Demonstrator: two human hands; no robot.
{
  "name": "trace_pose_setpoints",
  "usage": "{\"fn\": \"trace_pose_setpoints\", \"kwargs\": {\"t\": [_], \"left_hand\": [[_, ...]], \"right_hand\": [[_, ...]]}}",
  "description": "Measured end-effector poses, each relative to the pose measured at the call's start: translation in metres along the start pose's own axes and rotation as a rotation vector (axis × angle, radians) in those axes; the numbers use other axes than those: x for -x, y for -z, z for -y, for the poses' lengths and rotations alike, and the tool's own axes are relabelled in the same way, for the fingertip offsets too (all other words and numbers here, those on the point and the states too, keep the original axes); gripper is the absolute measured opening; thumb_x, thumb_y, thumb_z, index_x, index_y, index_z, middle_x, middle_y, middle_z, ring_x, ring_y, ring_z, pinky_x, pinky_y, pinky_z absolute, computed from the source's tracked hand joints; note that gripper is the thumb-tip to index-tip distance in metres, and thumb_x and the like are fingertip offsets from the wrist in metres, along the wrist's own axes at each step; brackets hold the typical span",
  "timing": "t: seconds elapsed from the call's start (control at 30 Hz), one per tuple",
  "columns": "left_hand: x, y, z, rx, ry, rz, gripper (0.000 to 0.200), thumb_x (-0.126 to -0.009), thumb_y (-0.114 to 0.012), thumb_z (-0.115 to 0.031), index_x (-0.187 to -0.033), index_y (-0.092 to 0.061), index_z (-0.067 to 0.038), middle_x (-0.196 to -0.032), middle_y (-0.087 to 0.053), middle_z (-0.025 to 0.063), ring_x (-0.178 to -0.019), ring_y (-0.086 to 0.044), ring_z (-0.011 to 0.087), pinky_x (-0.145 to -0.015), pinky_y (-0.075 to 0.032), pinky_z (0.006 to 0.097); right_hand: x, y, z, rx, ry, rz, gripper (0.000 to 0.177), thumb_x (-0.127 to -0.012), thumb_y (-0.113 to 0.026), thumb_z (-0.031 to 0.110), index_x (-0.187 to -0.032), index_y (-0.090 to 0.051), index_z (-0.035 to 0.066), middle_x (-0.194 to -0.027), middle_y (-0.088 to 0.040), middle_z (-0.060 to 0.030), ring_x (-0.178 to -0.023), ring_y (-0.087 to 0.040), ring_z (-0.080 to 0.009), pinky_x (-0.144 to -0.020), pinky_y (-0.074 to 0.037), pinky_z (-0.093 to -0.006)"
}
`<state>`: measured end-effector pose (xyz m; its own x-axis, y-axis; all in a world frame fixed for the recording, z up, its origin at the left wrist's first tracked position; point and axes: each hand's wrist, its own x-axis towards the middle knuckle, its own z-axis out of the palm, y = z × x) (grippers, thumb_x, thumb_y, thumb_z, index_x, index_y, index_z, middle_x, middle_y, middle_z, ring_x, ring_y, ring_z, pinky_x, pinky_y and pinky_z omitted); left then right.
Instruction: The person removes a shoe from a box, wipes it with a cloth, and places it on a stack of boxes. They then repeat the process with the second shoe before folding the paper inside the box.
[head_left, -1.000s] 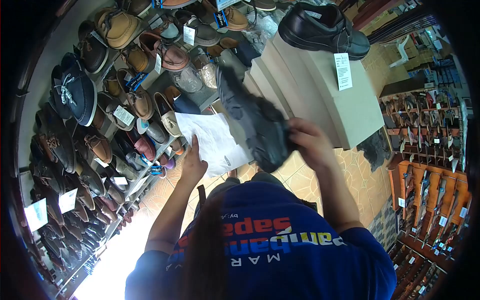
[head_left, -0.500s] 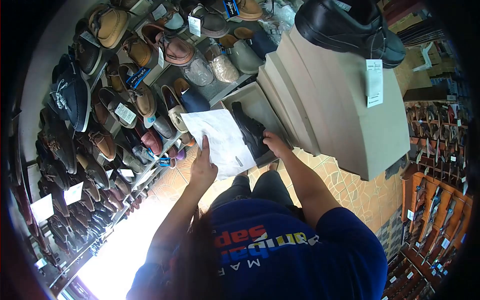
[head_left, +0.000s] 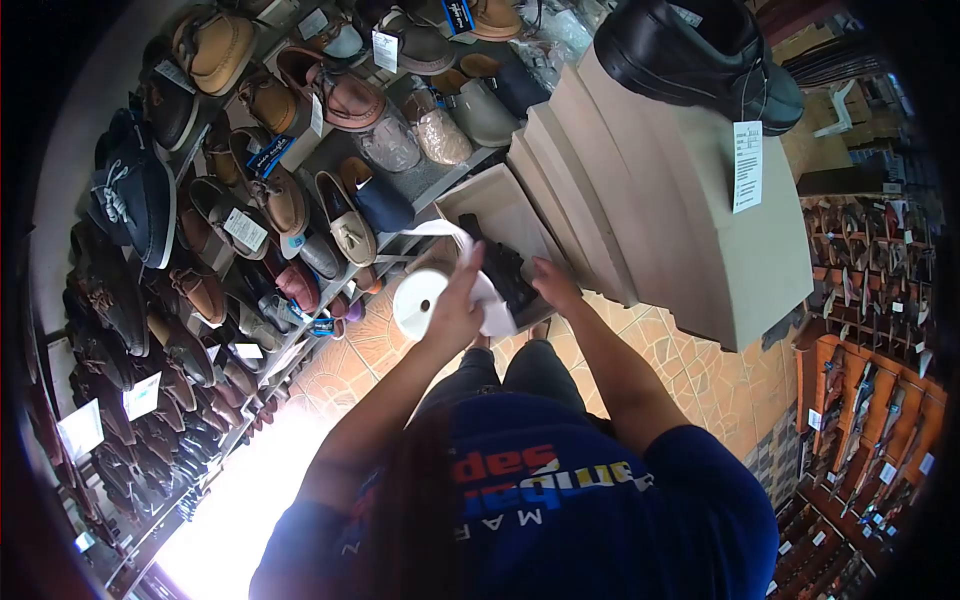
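Over shoebox (head_left: pixel 488 200), left hand (head_left: pixel 456 308) clutching paper (head_left: pixel 418 298) — right hand (head_left: pixel 556 286) on shoe (head_left: pixel 502 268), grip unclear

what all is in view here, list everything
shoe box: one, beige, open, beside the stack
boxed shoe: one, black, inside the shoe box
paper: one, white, curled at the box edge
box stack: several, beige, right of centre
top shoe: one, black, on the box stack
tag: one, white, on the stack front
shelf shoes: many, brown, tan, navy, left wall
floor: orange tiles, below
left hand: holding the paper
right hand: at the boxed shoe
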<state>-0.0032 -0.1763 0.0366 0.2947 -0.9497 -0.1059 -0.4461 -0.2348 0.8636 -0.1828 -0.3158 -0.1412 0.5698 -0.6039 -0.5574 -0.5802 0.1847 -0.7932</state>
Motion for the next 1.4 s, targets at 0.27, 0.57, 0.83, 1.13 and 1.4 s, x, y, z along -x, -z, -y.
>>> {"fn": "trace_pose_setpoints", "kwargs": {"t": [0.27,0.57,0.83,1.13,1.4], "left_hand": [[-0.035,-0.025,-0.033,0.682,0.019,0.117,0.078,-0.077,-0.047,0.01,-0.145,-0.015,-0.013,-0.138,-0.037,0.0127,-0.111,-0.055,0.0208,-0.087,-0.045,0.0279],[-0.046,-0.06,0.103,-0.573,0.195,0.229,0.095,-0.075,-0.064,-0.041,-0.143,-0.01,-0.004,-0.149,-0.011,0.0197,-0.138,-0.007,0.0366,-0.11,-0.008,0.0504],[-0.087,-0.116,0.082,-0.893,0.219,0.36,0.097,-0.077,-0.053,-0.057,-0.146,-0.004,-0.01,-0.151,-0.007,0.0173,-0.138,0.0,0.0377,-0.107,0.004,0.0563],[-0.119,-0.153,0.086,-0.967,0.149,0.704,0.083,-0.069,-0.058,-0.06,-0.133,-0.044,-0.009,-0.149,-0.015,0.0183,-0.138,-0.006,0.0353,-0.107,0.002,0.0582],[-0.115,-0.163,0.079,-0.848,0.133,0.696,0.058,-0.076,-0.054,-0.051,-0.125,-0.054,-0.018,-0.141,-0.032,0.0222,-0.134,-0.022,0.0384,-0.106,-0.006,0.0603]], "right_hand": [[0.109,0.04,0.041,-0.227,-0.007,-0.054,0.072,-0.073,-0.056,-0.002,-0.139,-0.029,0.006,-0.131,-0.045,-0.0188,-0.119,-0.046,-0.027,-0.095,-0.04,-0.0337],[0.123,-0.002,0.091,-0.128,0.075,-0.037,0.106,-0.068,-0.078,0.014,-0.143,-0.004,0.001,-0.128,-0.045,-0.0192,-0.111,-0.051,-0.0251,-0.082,-0.048,-0.0364],[0.091,0.019,0.02,-0.094,-0.166,-0.591,0.021,-0.083,-0.049,0.007,-0.097,-0.06,-0.004,-0.082,-0.066,-0.0161,-0.072,-0.066,-0.0225,-0.06,-0.051,-0.0321],[0.219,0.028,0.032,-0.175,-0.374,-0.216,0.028,-0.086,-0.053,0.005,-0.113,-0.055,-0.001,-0.099,-0.064,-0.0121,-0.091,-0.06,-0.017,-0.08,-0.046,-0.0276],[0.245,0.091,0.314,0.045,0.276,-0.076,0.032,-0.084,-0.057,0.013,-0.113,-0.057,-0.002,-0.112,-0.059,-0.0141,-0.108,-0.055,-0.023,-0.094,-0.039,-0.0329]]}}
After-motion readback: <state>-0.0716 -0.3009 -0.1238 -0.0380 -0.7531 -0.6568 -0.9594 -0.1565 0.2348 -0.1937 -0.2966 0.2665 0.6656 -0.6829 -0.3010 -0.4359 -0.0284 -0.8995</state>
